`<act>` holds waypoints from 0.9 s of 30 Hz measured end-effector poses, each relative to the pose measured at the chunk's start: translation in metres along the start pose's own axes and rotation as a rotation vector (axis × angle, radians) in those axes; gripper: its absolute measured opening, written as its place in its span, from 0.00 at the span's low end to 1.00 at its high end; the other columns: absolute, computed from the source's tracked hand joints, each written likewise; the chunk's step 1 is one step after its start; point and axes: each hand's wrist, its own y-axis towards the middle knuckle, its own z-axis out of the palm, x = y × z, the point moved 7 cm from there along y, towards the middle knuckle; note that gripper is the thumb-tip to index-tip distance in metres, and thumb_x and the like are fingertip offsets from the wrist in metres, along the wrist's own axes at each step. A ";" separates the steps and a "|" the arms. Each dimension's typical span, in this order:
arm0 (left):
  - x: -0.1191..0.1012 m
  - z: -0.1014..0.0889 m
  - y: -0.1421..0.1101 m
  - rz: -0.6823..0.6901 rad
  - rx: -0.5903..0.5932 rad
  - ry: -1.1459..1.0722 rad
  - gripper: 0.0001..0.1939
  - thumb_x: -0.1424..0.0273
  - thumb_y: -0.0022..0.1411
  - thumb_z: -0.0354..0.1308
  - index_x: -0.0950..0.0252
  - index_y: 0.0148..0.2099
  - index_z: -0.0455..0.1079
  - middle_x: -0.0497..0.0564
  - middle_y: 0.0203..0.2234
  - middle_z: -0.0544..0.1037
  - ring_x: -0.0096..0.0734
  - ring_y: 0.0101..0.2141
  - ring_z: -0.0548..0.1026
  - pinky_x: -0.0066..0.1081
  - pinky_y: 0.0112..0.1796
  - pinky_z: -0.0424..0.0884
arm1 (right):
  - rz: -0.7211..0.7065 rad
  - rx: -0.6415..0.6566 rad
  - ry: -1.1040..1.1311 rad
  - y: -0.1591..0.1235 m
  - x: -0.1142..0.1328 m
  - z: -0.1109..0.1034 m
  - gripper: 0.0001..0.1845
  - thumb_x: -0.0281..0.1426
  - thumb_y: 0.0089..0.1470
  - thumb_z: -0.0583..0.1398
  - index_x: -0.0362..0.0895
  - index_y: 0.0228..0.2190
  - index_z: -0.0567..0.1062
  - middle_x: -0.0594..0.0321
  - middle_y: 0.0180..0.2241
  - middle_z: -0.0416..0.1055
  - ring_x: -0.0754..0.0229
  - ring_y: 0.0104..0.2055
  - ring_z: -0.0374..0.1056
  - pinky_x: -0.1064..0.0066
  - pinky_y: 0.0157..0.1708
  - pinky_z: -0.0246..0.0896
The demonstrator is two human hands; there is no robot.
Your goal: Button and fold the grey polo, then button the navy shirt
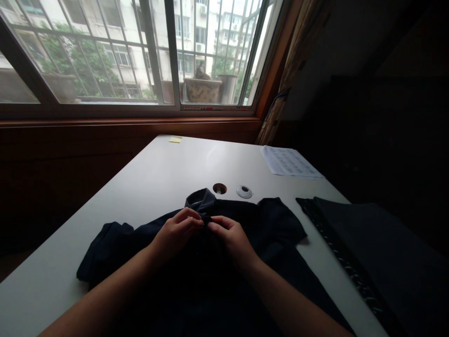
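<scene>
A dark navy, short-sleeved cloth shirt (157, 222) is spread on the white, smooth-topped table (140, 189), its grey-lined collar (207, 200) standing at twelve o'clock and its sleeves splayed towards nine and two. Near the collar, the front is pinched narrowly between the fingertips of the left hand (175, 230) and the right hand (233, 236), which almost meet. The handling of the front seems partway through: the shirt has been laid out, but the spot below the collar is yet to be released. How much of the front is fastened cannot be told in the shadow. The sleeves look rumpled, the body flatter. At three o'clock from the shirt, a flat, dark cloth piece with a pale-marked edge (375, 243) is left untouched; white printed sheets (291, 163) lie towards two.
</scene>
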 end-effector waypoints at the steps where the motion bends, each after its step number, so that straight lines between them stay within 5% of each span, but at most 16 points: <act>1: 0.000 0.000 0.000 0.005 0.002 0.006 0.08 0.78 0.68 0.56 0.62 0.47 0.71 0.52 0.42 0.71 0.26 0.38 0.76 0.25 0.37 0.76 | -0.005 0.005 -0.010 0.000 0.001 0.000 0.16 0.39 0.47 0.71 0.45 0.38 0.83 0.59 0.36 0.80 0.55 0.39 0.74 0.64 0.44 0.65; 13: -0.015 -0.005 0.003 0.136 -0.032 0.132 0.05 0.76 0.68 0.56 0.64 0.44 0.71 0.53 0.41 0.73 0.27 0.37 0.77 0.25 0.36 0.77 | -0.112 0.071 -0.144 -0.002 0.012 0.005 0.11 0.39 0.52 0.68 0.47 0.35 0.85 0.62 0.36 0.75 0.56 0.41 0.70 0.67 0.43 0.62; 27: -0.009 0.000 -0.002 0.151 0.026 0.236 0.04 0.74 0.70 0.55 0.65 0.44 0.71 0.52 0.39 0.72 0.25 0.34 0.75 0.25 0.36 0.76 | -0.215 0.110 -0.315 -0.004 0.020 0.010 0.12 0.40 0.55 0.66 0.50 0.39 0.85 0.61 0.37 0.72 0.55 0.43 0.69 0.64 0.46 0.61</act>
